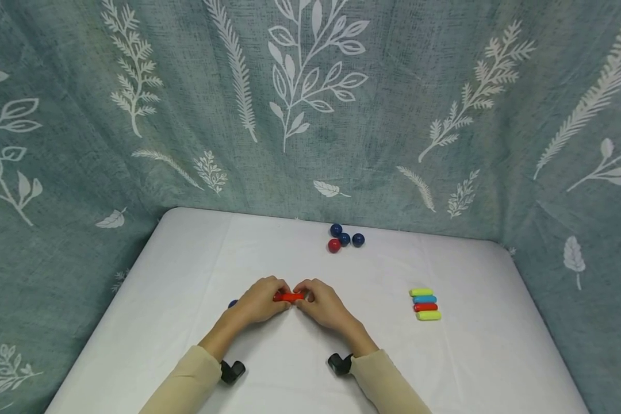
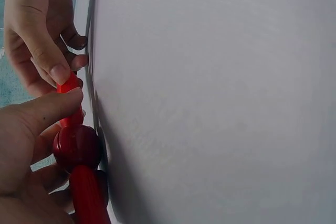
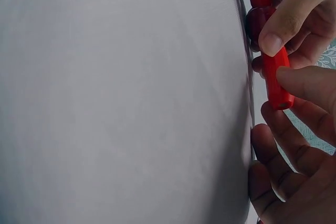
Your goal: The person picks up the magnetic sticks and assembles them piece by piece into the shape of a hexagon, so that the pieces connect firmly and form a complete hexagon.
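Observation:
A bright red rod spans the gap between my two hands over the table. In the left wrist view a dark red ball joins it end to end with a second red rod. The thumb and fingers of my left hand pinch the bright rod close to the ball. At the rod's free end my right hand pinches it between thumb and fingers, the other fingers loosely curved below. Behind the left wrist a dark blue ball is partly hidden.
Toward the back of the white table lie several dark blue balls and a red ball. To the right, short rods lie in a row: a blue rod, a red rod and two yellow-green rods.

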`<state>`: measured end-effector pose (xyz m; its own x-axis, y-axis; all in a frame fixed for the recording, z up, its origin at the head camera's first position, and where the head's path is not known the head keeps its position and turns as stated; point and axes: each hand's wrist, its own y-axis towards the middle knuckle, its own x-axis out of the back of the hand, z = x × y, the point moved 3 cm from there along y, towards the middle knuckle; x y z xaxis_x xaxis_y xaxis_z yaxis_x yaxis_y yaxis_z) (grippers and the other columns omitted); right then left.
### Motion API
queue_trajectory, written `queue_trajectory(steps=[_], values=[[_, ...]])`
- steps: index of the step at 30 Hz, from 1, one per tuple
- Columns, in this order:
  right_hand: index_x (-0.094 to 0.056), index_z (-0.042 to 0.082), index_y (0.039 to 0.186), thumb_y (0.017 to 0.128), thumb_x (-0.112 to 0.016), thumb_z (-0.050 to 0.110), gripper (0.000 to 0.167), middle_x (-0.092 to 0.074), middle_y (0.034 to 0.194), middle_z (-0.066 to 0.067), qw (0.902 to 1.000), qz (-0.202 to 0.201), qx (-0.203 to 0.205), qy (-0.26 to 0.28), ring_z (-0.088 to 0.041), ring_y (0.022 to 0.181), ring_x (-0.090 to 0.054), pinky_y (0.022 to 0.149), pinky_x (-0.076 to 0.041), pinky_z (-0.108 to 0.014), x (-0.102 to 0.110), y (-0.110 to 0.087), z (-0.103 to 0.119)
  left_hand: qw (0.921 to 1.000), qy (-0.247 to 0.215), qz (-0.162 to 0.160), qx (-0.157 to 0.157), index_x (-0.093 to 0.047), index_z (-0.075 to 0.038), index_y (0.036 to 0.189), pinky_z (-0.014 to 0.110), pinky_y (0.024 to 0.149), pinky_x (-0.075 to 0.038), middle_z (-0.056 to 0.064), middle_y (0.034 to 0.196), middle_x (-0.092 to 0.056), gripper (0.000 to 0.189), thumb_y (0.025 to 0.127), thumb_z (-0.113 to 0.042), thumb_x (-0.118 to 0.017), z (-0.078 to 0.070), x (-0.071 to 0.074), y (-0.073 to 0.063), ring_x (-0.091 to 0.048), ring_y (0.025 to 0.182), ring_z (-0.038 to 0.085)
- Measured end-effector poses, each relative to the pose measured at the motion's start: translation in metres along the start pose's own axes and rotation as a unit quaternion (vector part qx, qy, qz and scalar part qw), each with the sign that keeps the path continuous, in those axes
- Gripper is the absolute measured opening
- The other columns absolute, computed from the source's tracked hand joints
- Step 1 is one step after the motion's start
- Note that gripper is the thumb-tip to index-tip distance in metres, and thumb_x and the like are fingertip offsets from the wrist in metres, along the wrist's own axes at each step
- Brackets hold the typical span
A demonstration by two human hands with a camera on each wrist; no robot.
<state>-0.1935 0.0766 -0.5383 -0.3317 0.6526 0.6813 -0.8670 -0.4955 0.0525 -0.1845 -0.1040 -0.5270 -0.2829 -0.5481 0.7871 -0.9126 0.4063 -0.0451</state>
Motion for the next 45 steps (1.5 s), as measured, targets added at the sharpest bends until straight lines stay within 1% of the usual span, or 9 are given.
queue_trajectory(steps=[9,16,19,23,28,31,33,37,45], values=[[-0.070,0.015,0.112,0.093,-0.072,0.015,0.019,-0.054,0.084,0.004,1.0000,0.003,-0.008,0.002,-0.013,0.073,-0.049,0.062,-0.041,-0.027,0.000,-0.001,-0.001,1.0000,-0.006,-0.003,-0.003,-0.070,-0.014,0.101,0.036,0.072,-0.043,-0.003,0.090,-0.058,0.015,0.089,-0.021,-0.077,0.002,-0.002,0.000,-0.050,0.080,0.015],[-0.070,0.012,0.113,0.093,-0.072,0.014,0.021,-0.061,0.094,0.005,0.9995,-0.020,-0.017,0.015,-0.012,0.077,-0.053,0.067,-0.046,-0.029,0.016,0.001,-0.013,0.9999,-0.008,-0.006,0.005,-0.070,-0.013,0.103,0.037,0.072,-0.043,-0.003,0.090,-0.058,0.018,0.089,-0.022,-0.078,0.004,-0.002,0.000,-0.050,0.080,0.016],[-0.070,0.011,0.113,0.093,-0.072,0.013,0.021,-0.063,0.097,0.002,0.9976,-0.058,-0.032,0.021,-0.014,0.081,-0.056,0.071,-0.048,-0.031,0.032,0.005,-0.023,0.9999,-0.009,-0.003,0.009,-0.070,-0.013,0.102,0.037,0.074,-0.044,-0.003,0.090,-0.059,0.018,0.089,-0.022,-0.078,0.005,-0.002,-0.001,-0.051,0.082,0.016],[-0.069,0.006,0.112,0.092,-0.071,0.009,0.021,-0.064,0.100,-0.007,0.9890,-0.136,-0.049,0.031,-0.020,0.085,-0.061,0.076,-0.050,-0.037,0.059,0.013,-0.040,0.9999,-0.015,-0.006,0.007,-0.070,-0.014,0.101,0.037,0.076,-0.045,-0.002,0.090,-0.059,0.016,0.089,-0.020,-0.078,0.005,-0.001,-0.001,-0.052,0.083,0.017],[-0.068,0.001,0.115,0.092,-0.070,0.008,0.025,-0.062,0.105,-0.016,0.9630,-0.253,-0.090,0.017,-0.030,0.086,-0.061,0.079,-0.049,-0.043,0.092,0.026,-0.070,0.9997,-0.021,-0.004,0.008,-0.070,-0.013,0.102,0.037,0.076,-0.044,-0.001,0.092,-0.060,0.016,0.089,-0.019,-0.077,0.005,-0.002,-0.001,-0.051,0.084,0.017],[-0.063,-0.001,0.123,0.091,-0.070,0.010,0.034,-0.057,0.109,-0.021,0.9473,-0.293,-0.128,0.015,-0.035,0.091,-0.058,0.082,-0.046,-0.046,0.104,0.033,-0.087,0.9997,-0.022,-0.003,0.014,-0.070,-0.012,0.103,0.038,0.077,-0.044,-0.001,0.094,-0.061,0.018,0.089,-0.020,-0.077,0.005,-0.001,-0.002,-0.051,0.085,0.017],[-0.056,-0.002,0.131,0.092,-0.069,0.012,0.043,-0.053,0.114,-0.024,0.9443,-0.290,-0.155,0.015,-0.037,0.095,-0.055,0.085,-0.045,-0.047,0.107,0.038,-0.097,0.9997,-0.016,-0.003,0.017,-0.070,-0.012,0.105,0.038,0.077,-0.044,0.000,0.096,-0.061,0.020,0.089,-0.021,-0.077,0.006,-0.001,-0.002,-0.052,0.086,0.017],[-0.045,0.000,0.143,0.095,-0.066,0.019,0.056,-0.050,0.120,-0.026,0.9470,-0.255,-0.194,0.020,-0.038,0.104,-0.051,0.091,-0.042,-0.049,0.107,0.047,-0.110,0.9999,-0.002,-0.002,0.017,-0.070,-0.011,0.108,0.037,0.076,-0.044,0.000,0.098,-0.062,0.024,0.089,-0.022,-0.077,0.006,-0.001,-0.001,-0.051,0.086,0.017],[-0.049,0.003,0.144,0.097,-0.063,0.022,0.053,-0.057,0.116,-0.028,0.9466,-0.236,-0.219,-0.017,-0.043,0.112,-0.047,0.095,-0.035,-0.055,0.107,0.056,-0.114,0.9999,-0.007,-0.006,0.012,-0.070,-0.012,0.105,0.037,0.075,-0.043,0.000,0.095,-0.060,0.021,0.088,-0.022,-0.078,0.006,-0.003,0.000,-0.050,0.085,0.017]])
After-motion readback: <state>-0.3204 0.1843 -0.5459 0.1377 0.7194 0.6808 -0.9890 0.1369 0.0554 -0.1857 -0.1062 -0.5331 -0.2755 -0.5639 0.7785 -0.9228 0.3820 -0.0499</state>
